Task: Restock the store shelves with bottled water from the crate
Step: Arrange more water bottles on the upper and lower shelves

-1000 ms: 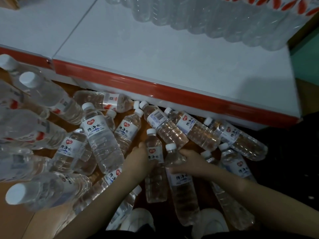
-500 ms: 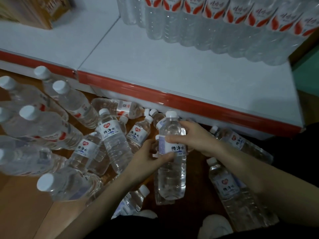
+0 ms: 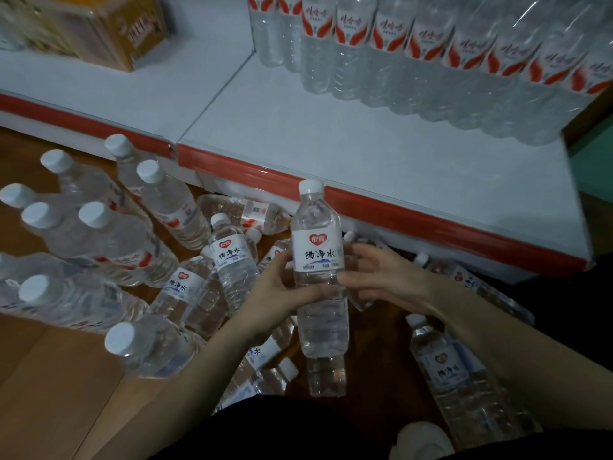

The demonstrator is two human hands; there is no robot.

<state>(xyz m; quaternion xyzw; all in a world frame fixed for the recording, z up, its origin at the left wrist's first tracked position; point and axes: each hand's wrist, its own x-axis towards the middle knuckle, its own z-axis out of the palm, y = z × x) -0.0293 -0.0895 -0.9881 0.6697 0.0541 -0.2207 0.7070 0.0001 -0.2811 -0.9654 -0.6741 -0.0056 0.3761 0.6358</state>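
Observation:
I hold one clear water bottle (image 3: 317,260) upright, white cap up, its label with a red heart facing me. My left hand (image 3: 277,288) grips its left side, thumb across the front below the label. My right hand (image 3: 381,277) curls round its right side. The bottle hangs just in front of the shelf's red front strip (image 3: 431,224). Several loose bottles (image 3: 232,267) of the same kind lie on the brown floor beneath my hands. Behind the strip lies the white shelf board (image 3: 331,134).
A wrapped row of red-labelled bottles (image 3: 431,61) stands along the back of the shelf. A yellow carton (image 3: 99,28) sits on the neighbouring shelf section at the left. Larger capped bottles (image 3: 99,240) crowd the floor at the left. More bottles (image 3: 457,376) lie at the right.
My hands picked a bottle out of the floor pile and raised it upright toward the shelf edge. The view has tilted up, showing more of the shelf.

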